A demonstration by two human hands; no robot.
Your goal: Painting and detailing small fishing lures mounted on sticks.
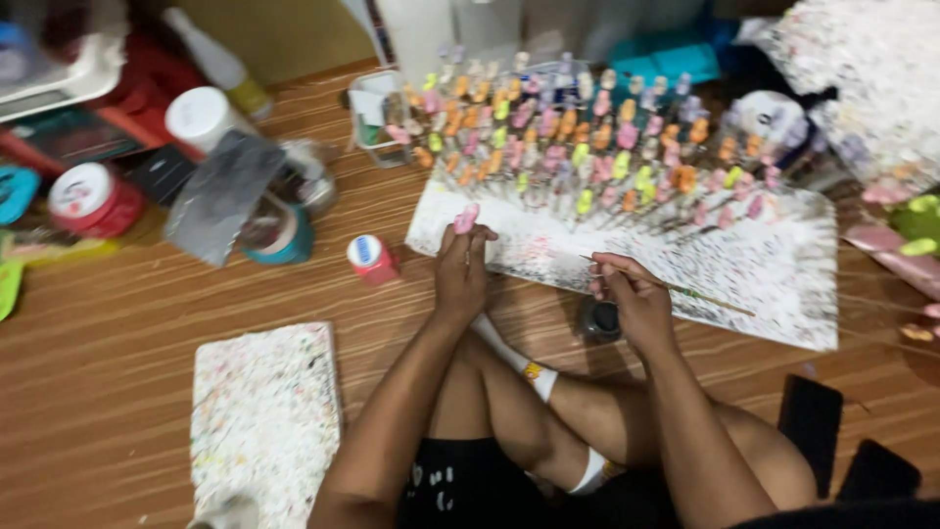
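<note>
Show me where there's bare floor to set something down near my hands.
Bare wood floor lies left of the left hand, between the small red jar and the speckled board. It is crowded ahead among the painted figures on sticks and upper left by the paint pots.

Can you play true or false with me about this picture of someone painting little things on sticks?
1. The left hand holds up a pink piece on a stick. True.
2. The right hand holds a pair of scissors. False: it holds a thin brush.
3. The person sits on a chair at a desk. False: they sit cross-legged on the wooden floor.
4. Many coloured pieces on sticks stand in rows beyond the hands. True.
5. The small red bottle has a white cap. True.
6. The speckled board by the left arm is plain black. False: it is white with paint specks.
</note>
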